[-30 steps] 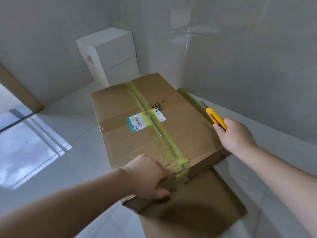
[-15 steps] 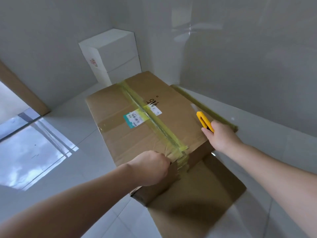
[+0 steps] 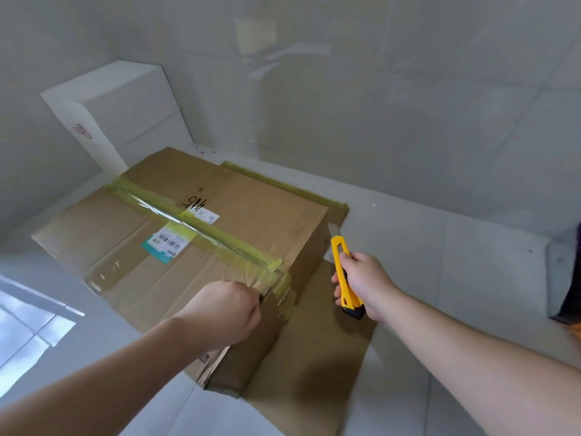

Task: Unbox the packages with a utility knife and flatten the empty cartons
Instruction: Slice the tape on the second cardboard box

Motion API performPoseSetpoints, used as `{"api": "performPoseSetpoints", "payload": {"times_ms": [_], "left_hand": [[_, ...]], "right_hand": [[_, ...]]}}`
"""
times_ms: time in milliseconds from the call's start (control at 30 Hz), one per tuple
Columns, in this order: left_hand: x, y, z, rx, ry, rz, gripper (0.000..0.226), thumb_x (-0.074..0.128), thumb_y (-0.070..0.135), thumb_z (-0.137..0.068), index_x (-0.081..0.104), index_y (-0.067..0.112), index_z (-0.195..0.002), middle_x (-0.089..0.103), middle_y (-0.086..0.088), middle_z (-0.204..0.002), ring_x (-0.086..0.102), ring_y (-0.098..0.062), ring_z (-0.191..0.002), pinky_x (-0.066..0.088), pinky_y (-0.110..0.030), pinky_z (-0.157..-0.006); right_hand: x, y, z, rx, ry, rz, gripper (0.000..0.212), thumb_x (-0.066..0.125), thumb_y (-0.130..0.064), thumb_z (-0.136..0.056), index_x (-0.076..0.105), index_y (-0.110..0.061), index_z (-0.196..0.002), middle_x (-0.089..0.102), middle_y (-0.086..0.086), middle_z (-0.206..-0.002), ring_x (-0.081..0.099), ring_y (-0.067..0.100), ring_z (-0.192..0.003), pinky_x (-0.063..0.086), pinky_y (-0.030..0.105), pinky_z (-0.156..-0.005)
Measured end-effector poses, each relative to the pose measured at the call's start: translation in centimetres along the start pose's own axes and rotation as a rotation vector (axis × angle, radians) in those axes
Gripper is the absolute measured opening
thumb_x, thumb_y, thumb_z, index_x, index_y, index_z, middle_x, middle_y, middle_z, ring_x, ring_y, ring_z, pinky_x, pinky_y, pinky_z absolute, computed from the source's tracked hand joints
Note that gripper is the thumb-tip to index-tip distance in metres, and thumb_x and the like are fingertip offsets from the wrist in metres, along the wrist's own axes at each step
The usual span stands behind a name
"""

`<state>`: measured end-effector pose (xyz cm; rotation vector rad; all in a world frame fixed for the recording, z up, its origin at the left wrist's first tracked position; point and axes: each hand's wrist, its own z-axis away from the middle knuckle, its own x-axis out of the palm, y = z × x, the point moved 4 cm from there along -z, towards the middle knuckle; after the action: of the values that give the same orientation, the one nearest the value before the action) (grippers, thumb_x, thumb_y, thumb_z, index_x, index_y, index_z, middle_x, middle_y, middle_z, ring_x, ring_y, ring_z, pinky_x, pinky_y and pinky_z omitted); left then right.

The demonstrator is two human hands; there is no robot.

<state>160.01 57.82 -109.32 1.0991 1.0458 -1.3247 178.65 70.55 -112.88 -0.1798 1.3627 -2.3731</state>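
Taped carton (image 3: 195, 247) is sat on flattened cardboard (image 3: 314, 357) on the floor. Its near top edge is gripped by the left hand (image 3: 224, 311), fingers curled. Yellow utility knife (image 3: 345, 275) is clenched in the right hand (image 3: 366, 283), beside the carton's right side.

Soft daylight from lower left, glossy wall glare, wide-angle edge distortion
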Motion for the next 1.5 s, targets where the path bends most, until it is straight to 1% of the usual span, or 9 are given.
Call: {"api": "performPoseSetpoints", "payload": {"times_ms": [100,433,567,967,1000,1100,1167,1400,1500], "left_hand": [[-0.2,0.1,-0.2,-0.008,0.007,-0.008,0.025,0.035,0.027,-0.097,0.048,0.018,-0.077,0.039,0.01,-0.065,0.046,-0.015,-0.066,0.033,-0.022,-0.063],[-0.3,-0.1,-0.1,-0.016,0.021,-0.003,0.028,0.033,0.028,-0.097,0.049,0.019,-0.077,0.048,0.007,-0.07,0.048,-0.014,-0.065,0.038,-0.021,-0.063],[-0.3,-0.1,-0.2,-0.012,0.03,0.011,0.028,0.034,0.028,-0.097,0.049,0.019,-0.076,0.043,0.009,-0.065,0.047,-0.014,-0.063,0.037,-0.02,-0.06],[-0.6,0.4,-1.0,-0.029,0.028,-0.011,0.029,0.032,0.027,-0.097,0.049,0.016,-0.077,0.052,0.002,-0.072,0.053,-0.02,-0.067,0.043,-0.027,-0.064],[-0.5,0.5,-1.2,-0.03,0.029,-0.016,0.03,0.032,0.027,-0.097,0.05,0.015,-0.077,0.053,0.002,-0.073,0.054,-0.021,-0.068,0.044,-0.027,-0.064],[-0.4,0.8,-1.6,-0.033,0.028,-0.042,0.03,0.031,0.027,-0.097,0.049,0.015,-0.077,0.051,0.002,-0.072,0.053,-0.021,-0.067,0.042,-0.028,-0.062],[-0.3,0.8,-1.8,-0.031,0.037,-0.046,0.031,0.03,0.027,-0.098,0.05,0.015,-0.078,0.052,0.002,-0.073,0.054,-0.021,-0.068,0.044,-0.028,-0.062],[-0.4,0.4,-0.3,0.008,0.024,-0.009,0.031,0.035,0.046,-0.096,0.044,0.022,-0.078,0.05,0.006,-0.075,0.05,-0.018,-0.067,0.043,-0.028,-0.062],[0.5,0.4,1.6,0.074,0.054,-0.018,0.024,0.034,0.039,-0.095,0.041,0.024,-0.077,0.045,0.009,-0.071,0.047,-0.015,-0.063,0.042,-0.026,-0.058]], "right_hand": [[0.9,-0.9,0.0,-0.027,-0.033,0.005,0.029,0.038,-0.029,-0.103,0.054,-0.006,-0.112,0.059,0.012,-0.076,0.056,0.022,-0.051,0.054,0.033,-0.049],[2.1,-0.9,0.5,-0.009,0.033,-0.058,0.024,0.037,-0.026,-0.104,0.052,-0.008,-0.102,0.058,0.013,-0.076,0.054,0.023,-0.05,0.053,0.034,-0.049],[2.3,-1.2,0.5,-0.028,0.008,-0.018,0.022,0.038,-0.028,-0.103,0.052,-0.011,-0.105,0.06,0.012,-0.076,0.056,0.022,-0.052,0.055,0.034,-0.05],[1.8,-1.9,0.6,0.0,-0.117,0.161,0.037,0.042,-0.032,-0.102,0.05,-0.012,-0.133,0.064,0.011,-0.08,0.059,0.021,-0.056,0.053,0.031,-0.05],[1.9,-1.6,1.0,0.009,-0.152,0.184,0.036,0.043,-0.032,-0.102,0.051,-0.012,-0.131,0.064,0.011,-0.078,0.058,0.021,-0.055,0.052,0.031,-0.05],[2.7,-0.1,3.0,0.024,-0.278,0.291,0.026,0.045,-0.033,-0.101,0.061,-0.013,-0.106,0.062,0.01,-0.074,0.057,0.022,-0.053,0.054,0.036,-0.055],[2.9,0.2,3.4,0.0,-0.281,0.322,0.026,0.046,-0.034,-0.1,0.063,-0.015,-0.098,0.064,0.009,-0.074,0.058,0.021,-0.053,0.054,0.033,-0.053],[2.4,0.2,3.2,-0.066,-0.249,0.356,0.025,0.046,-0.032,-0.1,0.064,-0.015,-0.094,0.065,0.008,-0.074,0.058,0.018,-0.053,0.053,0.03,-0.05],[2.1,0.8,3.9,-0.073,-0.264,0.389,0.025,0.044,-0.031,-0.101,0.062,-0.016,-0.094,0.065,0.008,-0.075,0.059,0.017,-0.054,0.053,0.029,-0.051]]}}
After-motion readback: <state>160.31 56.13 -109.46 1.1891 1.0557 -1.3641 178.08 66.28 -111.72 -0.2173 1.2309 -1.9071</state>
